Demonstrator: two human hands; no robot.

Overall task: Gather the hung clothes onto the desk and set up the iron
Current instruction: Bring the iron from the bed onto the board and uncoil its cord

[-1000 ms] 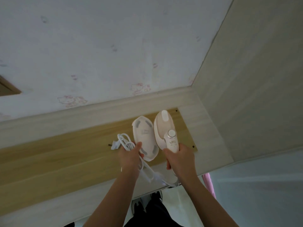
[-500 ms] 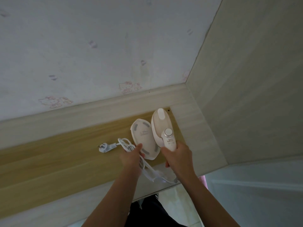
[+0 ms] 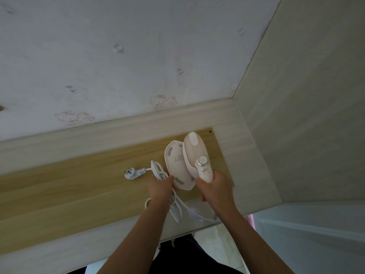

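So the right hand [image 3: 215,191] grips the iron [image 3: 194,153] by its handle, left hand [image 3: 161,191] clutching the cord [image 3: 158,171] (plug [image 3: 131,173] on desk [image 3: 59,186]).

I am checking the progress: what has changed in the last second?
The plug has moved leftward, farther from the left hand, as more cord came loose. Unchanged: the left hand grips the cord bundle, the right hand holds the iron by its handle, beside the base on the desk.

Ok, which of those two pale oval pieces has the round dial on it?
The right-hand one, the iron, whose handle the right hand grips; the flat oval piece to its left shows only grey pads.
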